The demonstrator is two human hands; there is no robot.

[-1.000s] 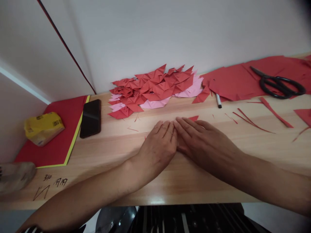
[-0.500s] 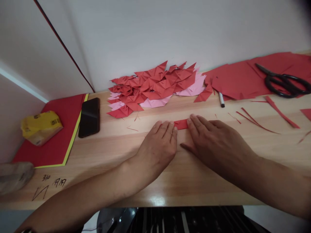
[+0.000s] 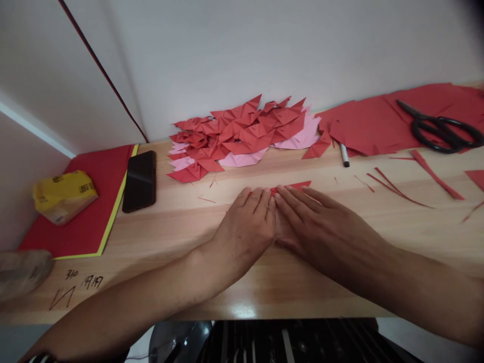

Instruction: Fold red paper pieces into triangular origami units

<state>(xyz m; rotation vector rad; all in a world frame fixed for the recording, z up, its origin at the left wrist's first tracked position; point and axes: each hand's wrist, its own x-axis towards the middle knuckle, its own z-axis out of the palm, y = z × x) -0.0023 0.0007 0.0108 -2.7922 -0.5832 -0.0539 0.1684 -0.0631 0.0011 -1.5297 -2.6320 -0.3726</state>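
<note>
A small folded piece of red paper lies flat on the wooden table, mostly covered by my fingers; its pointed right end shows beyond them. My left hand presses on its left part, fingers laid out flat. Right beside it, my right hand lies flat on the paper with fingers stretched, its fingertips close to those of the left. Behind both hands is a heap of folded red paper pieces, with pink folded pieces among and under them.
Black-handled scissors rest on red paper sheets at the back right. A marker and thin red paper strips lie nearby. To the left are a phone, a yellow packet on a red pad, and a blurred bottle-like object.
My right hand has slid left along the red paper until it meets my left hand, uncovering the paper's pointed right end. My left hand has stayed in place.
</note>
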